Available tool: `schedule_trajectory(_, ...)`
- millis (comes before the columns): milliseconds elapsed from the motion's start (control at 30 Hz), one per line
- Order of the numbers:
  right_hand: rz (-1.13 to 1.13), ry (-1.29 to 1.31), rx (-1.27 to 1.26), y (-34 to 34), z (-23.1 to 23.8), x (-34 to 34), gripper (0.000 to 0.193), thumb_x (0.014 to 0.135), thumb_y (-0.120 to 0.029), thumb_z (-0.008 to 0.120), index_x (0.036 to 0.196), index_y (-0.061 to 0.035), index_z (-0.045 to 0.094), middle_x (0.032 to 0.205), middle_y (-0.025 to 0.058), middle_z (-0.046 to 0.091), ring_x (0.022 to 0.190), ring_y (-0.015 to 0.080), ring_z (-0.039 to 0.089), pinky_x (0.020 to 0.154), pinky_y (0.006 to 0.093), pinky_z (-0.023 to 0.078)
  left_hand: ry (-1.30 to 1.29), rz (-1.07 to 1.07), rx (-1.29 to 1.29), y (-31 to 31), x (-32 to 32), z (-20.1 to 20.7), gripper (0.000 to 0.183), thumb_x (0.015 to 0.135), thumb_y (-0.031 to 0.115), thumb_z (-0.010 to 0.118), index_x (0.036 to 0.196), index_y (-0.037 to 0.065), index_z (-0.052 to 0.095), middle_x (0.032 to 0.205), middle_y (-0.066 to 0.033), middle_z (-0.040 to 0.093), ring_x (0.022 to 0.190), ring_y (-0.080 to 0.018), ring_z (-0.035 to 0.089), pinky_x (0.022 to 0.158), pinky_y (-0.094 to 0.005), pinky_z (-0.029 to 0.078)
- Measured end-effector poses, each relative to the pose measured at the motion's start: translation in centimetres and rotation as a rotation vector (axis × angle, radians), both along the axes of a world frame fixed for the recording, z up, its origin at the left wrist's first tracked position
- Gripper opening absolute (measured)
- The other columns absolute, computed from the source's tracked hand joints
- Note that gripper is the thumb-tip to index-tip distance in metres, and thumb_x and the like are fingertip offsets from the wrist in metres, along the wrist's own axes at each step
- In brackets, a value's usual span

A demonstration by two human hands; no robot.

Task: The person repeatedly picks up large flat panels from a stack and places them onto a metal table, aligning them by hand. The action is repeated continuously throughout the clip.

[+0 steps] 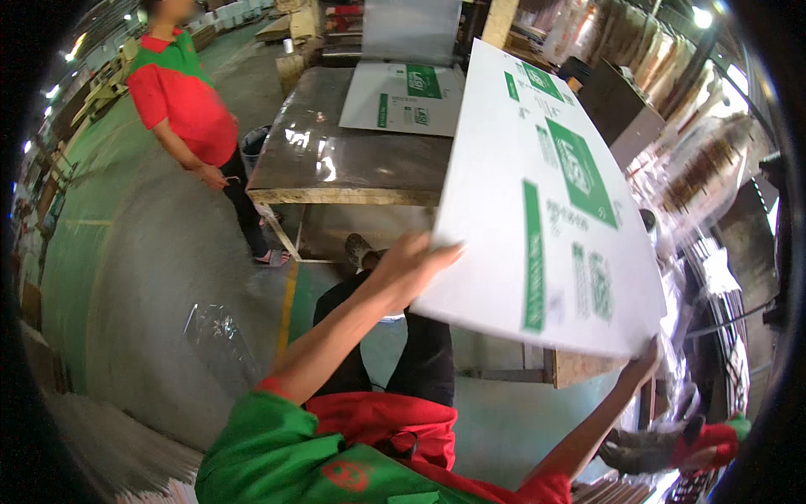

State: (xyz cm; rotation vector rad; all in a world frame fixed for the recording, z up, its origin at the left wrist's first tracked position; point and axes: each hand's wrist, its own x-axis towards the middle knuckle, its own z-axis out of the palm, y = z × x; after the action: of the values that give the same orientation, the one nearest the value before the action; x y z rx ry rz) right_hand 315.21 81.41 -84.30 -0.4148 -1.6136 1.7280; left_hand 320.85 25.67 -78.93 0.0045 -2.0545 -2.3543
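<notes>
I hold a large flat white cardboard sheet (pixel 537 185) with green printed panels, tilted up in front of me. My left hand (pixel 409 262) grips its near left edge, fingers pressed on the underside. My right hand (pixel 642 363) grips the sheet's lower right corner. Both forearms reach up from my red and green sleeves at the bottom. My dark-trousered legs and one shoe (pixel 359 249) show below the sheet.
A worn wooden table (pixel 336 160) stands ahead with another white and green sheet (pixel 403 97) lying on it. A person in a red and green shirt (pixel 180 97) stands at the left on the grey floor. Plastic wrap (pixel 214 328) lies on the floor. Wrapped stacks (pixel 697 176) crowd the right.
</notes>
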Motion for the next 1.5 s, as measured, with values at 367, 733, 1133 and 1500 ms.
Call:
schedule_trajectory(367, 0.446, -0.342, 0.203, -16.2, -4.3, 11.1, 0.039, 0.092, -0.014, 0.062, 0.130, -0.0019, 0.062, 0.118, 0.0168, 0.065, 0.106, 0.0227, 0.060, 0.093, 0.0355, 0.049, -0.437, 0.326, 0.235, -14.4, 21.6, -9.8, 0.034, 0.092, 0.020, 0.064, 0.118, -0.001, 0.057, 0.105, -0.0113, 0.066, 0.091, -0.0176, 0.065, 0.076, -0.0327, 0.054)
schedule_trajectory(733, 0.501, -0.604, 0.398, -20.4, -4.6, 13.0, 0.044, 0.096, -0.008, 0.053, 0.139, -0.0060, 0.055, 0.082, -0.0027, 0.053, 0.066, 0.0071, 0.041, 0.060, 0.0235, 0.038, -0.520, 0.506, 0.167, -15.2, 26.0, -10.9, 0.053, 0.094, 0.019, 0.061, 0.140, -0.001, 0.044, 0.127, -0.0159, 0.058, 0.115, -0.0262, 0.057, 0.096, -0.0416, 0.047)
schedule_trajectory(1133, 0.443, -0.862, 0.341, -17.8, -12.1, 20.3, 0.043, 0.098, -0.019, 0.055, 0.136, -0.0003, 0.056, 0.120, 0.0153, 0.067, 0.100, 0.0172, 0.063, 0.089, 0.0322, 0.048, -0.716, 0.487, -0.061, -11.8, 32.7, -13.4, 0.066, 0.095, 0.020, 0.058, 0.151, -0.001, 0.030, 0.143, -0.0157, 0.047, 0.129, -0.0237, 0.045, 0.109, -0.0349, 0.033)
schedule_trajectory(1500, 0.493, -0.719, 0.399, -20.1, -17.5, 3.3, 0.040, 0.098, -0.019, 0.058, 0.134, -0.0010, 0.059, 0.102, 0.0071, 0.068, 0.090, 0.0143, 0.058, 0.082, 0.0294, 0.047, -0.511, 0.518, -0.070, -15.0, 17.3, -17.1, 0.072, 0.096, 0.028, 0.061, 0.151, -0.003, 0.028, 0.151, -0.0156, 0.038, 0.136, -0.0236, 0.038, 0.113, -0.0356, 0.030)
